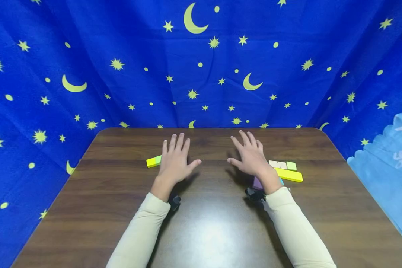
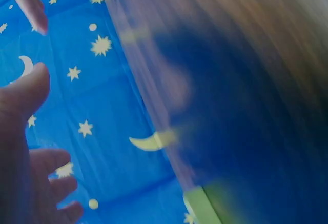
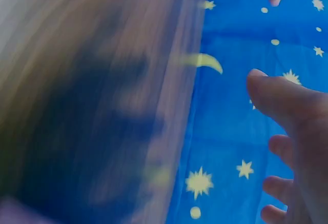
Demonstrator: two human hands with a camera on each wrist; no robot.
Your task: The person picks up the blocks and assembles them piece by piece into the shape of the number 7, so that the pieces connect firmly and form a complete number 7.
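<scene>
My left hand (image 1: 175, 160) hovers palm-down over the table with its fingers spread and holds nothing. Beside it, partly covered by the hand, lie a yellow block (image 1: 151, 162) and a light green block (image 1: 158, 160) end to end. My right hand (image 1: 252, 158) is also spread above the table, with nothing in its grasp. Around its wrist lie a long yellow block (image 1: 289, 175), a pale dotted block (image 1: 277, 164), a small green block (image 1: 291, 166) and a purple block (image 1: 257, 183). A bit of blue shows there too, mostly hidden by the wrist.
The brown wooden table (image 1: 207, 208) has a glare patch near its front. A blue curtain (image 1: 147, 48) with moons and stars hangs behind it and along the sides. Light blue cloth (image 1: 388, 167) hangs at the right. Dark wrist cameras (image 1: 175, 203) sit under both wrists.
</scene>
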